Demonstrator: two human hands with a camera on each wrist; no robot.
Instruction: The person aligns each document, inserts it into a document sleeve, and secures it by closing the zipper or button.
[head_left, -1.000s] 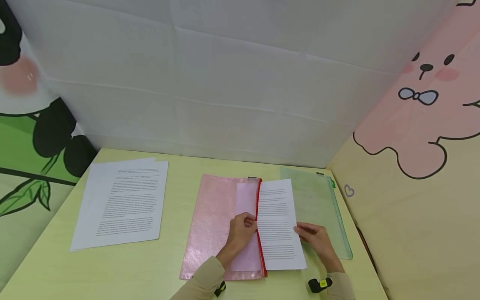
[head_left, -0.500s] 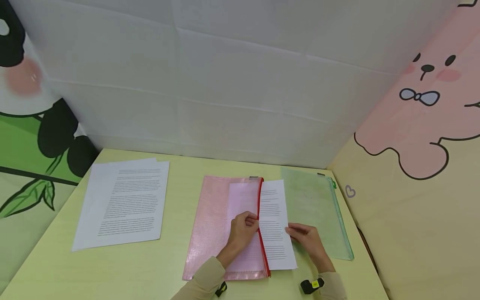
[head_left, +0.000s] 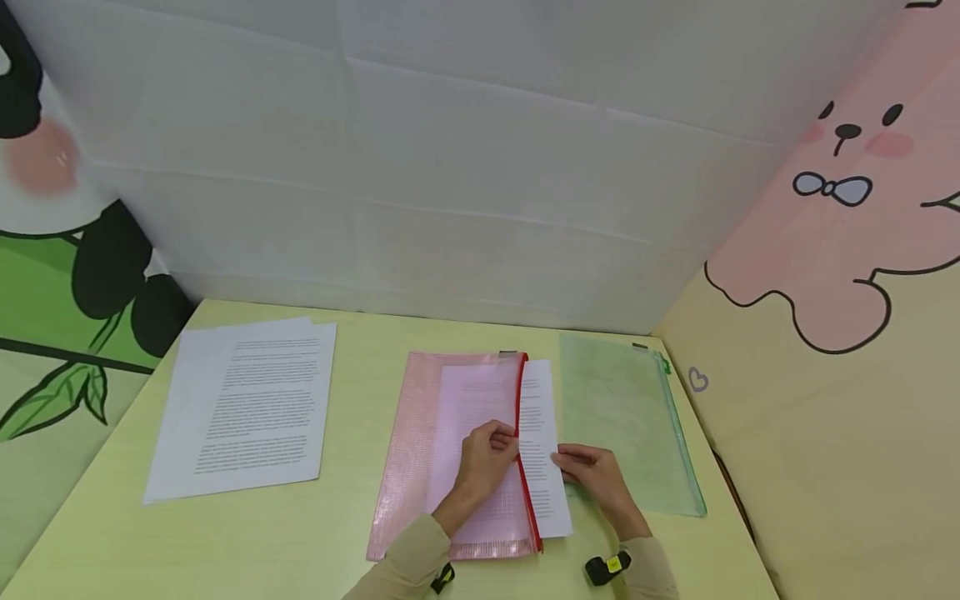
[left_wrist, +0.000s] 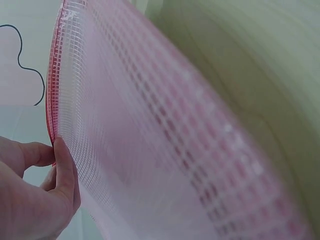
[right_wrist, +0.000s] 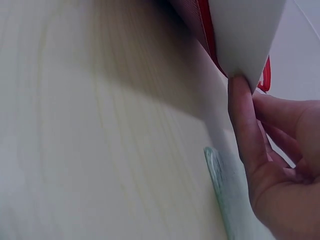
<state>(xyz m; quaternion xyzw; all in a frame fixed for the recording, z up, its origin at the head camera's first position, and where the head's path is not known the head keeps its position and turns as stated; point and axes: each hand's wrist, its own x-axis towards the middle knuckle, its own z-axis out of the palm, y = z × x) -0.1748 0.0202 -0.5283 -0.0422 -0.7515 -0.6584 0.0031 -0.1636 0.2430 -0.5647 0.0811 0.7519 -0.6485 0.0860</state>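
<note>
A pink translucent mesh zipper pouch [head_left: 411, 467] lies in front of me, its red zipper edge [head_left: 528, 500] facing right. My left hand [head_left: 483, 462] pinches that edge between thumb and fingers; the left wrist view shows the mesh [left_wrist: 130, 110] lifted and bowed. A printed paper sheet [head_left: 542, 425] is mostly inside the pouch, showing through the pink, with a strip sticking out on the right. With thumb and fingers my right hand [head_left: 596, 475] pinches the sheet's outer edge. In the right wrist view the paper [right_wrist: 245, 35] sits between red zipper borders.
Several overlapping printed sheets [head_left: 255, 400] lie at the table's left. A green translucent zipper pouch [head_left: 630, 425] lies flat on the right, beside my right hand. A white wall covering [head_left: 465, 167] rises behind the table [head_left: 225, 550], with decorated panels on both sides.
My right hand has moved left, sliding the sheet deeper into the pink pouch, so a narrower strip shows outside. The left hand keeps its grip on the zipper edge.
</note>
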